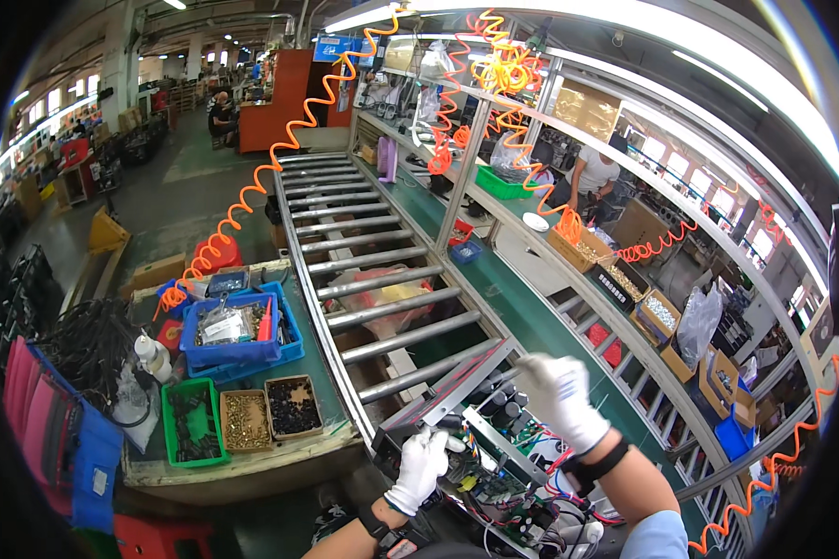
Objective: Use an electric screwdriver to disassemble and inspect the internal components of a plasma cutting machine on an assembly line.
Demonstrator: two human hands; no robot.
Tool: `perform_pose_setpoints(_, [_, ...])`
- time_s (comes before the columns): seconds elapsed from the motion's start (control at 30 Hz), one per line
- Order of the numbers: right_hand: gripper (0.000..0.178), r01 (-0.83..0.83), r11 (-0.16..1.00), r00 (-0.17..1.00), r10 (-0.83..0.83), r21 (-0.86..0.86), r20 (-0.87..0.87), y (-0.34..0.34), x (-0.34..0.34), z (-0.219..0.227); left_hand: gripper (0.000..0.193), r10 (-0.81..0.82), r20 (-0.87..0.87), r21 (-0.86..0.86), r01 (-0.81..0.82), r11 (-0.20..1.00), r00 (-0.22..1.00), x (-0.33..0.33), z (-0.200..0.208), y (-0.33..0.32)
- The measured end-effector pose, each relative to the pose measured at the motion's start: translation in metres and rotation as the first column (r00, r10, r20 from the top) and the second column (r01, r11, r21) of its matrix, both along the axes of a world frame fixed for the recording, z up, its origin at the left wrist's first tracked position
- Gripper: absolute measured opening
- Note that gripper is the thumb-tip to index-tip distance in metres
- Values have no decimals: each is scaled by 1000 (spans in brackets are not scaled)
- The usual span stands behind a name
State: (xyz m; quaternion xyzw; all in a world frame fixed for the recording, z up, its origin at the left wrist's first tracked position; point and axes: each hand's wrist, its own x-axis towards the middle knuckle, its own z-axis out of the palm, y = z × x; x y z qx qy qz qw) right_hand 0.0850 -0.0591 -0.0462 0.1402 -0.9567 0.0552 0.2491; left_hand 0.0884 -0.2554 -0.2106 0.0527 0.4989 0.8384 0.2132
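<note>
In front of me an electronic unit [494,489] lies with its inside exposed, showing green circuit boards, black capacitors and tangled coloured wires. A long metal panel [461,384] slants along its far side. My left hand [419,469], in a white glove, is at the panel's near left corner with its fingers curled; what they hold there is hidden. My right hand [562,396], also gloved, is raised over the right end of the panel, above the capacitors. Its fingers are smeared by motion, so their grip cannot be made out.
A roller conveyor [382,272] runs away from the unit. On the left bench stand a blue bin [231,331], a green bin [194,424] and boxes of screws [246,419]. Orange coiled hoses [256,191] hang overhead. A person [595,174] sits beyond the right-hand rack.
</note>
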Motion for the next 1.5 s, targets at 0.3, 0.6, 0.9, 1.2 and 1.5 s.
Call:
perform_pose_setpoints(0.3, [16,165,789,775,268,-591,573,-42,-21,-44,12,141,106,40,-146,989,984,6,-7,11])
perform_pose_setpoints(0.6, [18,285,715,761,236,-638,604,-51,-4,-47,15,39,-9,-42,-39,998,999,-3,-13,5])
perform_pose_setpoints(0.9, [20,361,579,688,364,-731,627,-49,0,-49,12,-54,1,65,54,996,999,-7,-11,3])
perform_pose_setpoints(1.2, [45,-189,913,797,357,-361,487,-55,6,-44,13,240,-57,-35,-242,970,969,13,-1,16])
perform_pose_setpoints(1.5, [36,131,598,624,570,-791,534,-38,-8,-73,13,53,39,-103,-49,994,998,20,31,-21])
